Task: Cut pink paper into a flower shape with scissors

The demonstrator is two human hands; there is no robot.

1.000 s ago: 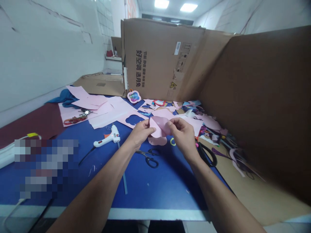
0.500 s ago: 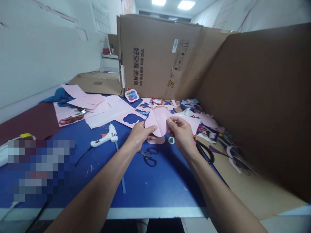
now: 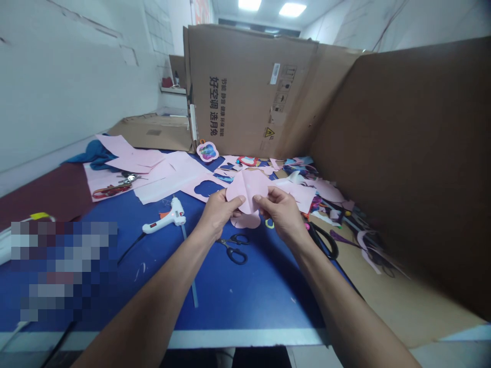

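Observation:
A pink paper cutout [image 3: 248,188] with rounded edges and a crease down its middle is held up over the table. My left hand [image 3: 219,210] pinches its left side, thumb on top. My right hand [image 3: 282,208] grips its right side, the thumb near the crease. Just below it lies another pink cutout [image 3: 246,221] with a scalloped edge, partly covered. Black-handled scissors [image 3: 235,248] rest on the blue table under my hands, their blades partly hidden by my left wrist. A small yellow-green ring [image 3: 269,223] shows beside my right hand.
A white glue gun [image 3: 164,217] lies left of my forearm, near a blue strip [image 3: 195,291]. Larger black-handled scissors [image 3: 324,240] are at the right. Pink sheets [image 3: 187,171] and scraps cover the back. A cardboard box [image 3: 249,92] walls off the back and right.
My right hand has shifted its hold inward and the cutout has opened flatter about its crease, its right half now turned more toward me. My left hand keeps its grip.

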